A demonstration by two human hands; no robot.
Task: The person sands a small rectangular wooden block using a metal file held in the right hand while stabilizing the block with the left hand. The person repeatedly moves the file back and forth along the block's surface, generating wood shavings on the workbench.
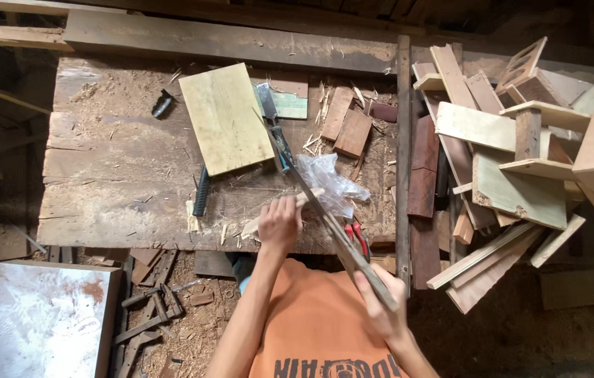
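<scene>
Near the front edge of the worn, sawdust-strewn wooden bench [122,175], the left hand [279,224] wraps its fingers around a short pale wooden stick [309,198]. Right of it, the right hand [379,302] clamps a long grey flat blade [325,210] laid across the stick; shallow, steady strokes away from the holding fingers seem wisest. Crinkled clear plastic [328,183] lies just behind.

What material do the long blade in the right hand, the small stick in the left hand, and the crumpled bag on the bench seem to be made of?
Long blade: probably metal, dull grey and thin, held in the right hand.
Small stick: pale bare wood, unfinished, held in the left hand.
Crumpled bag: likely thin clear plastic, since it is glossy and see-through.
Bench: rough worn wood scattered with shavings.
</scene>
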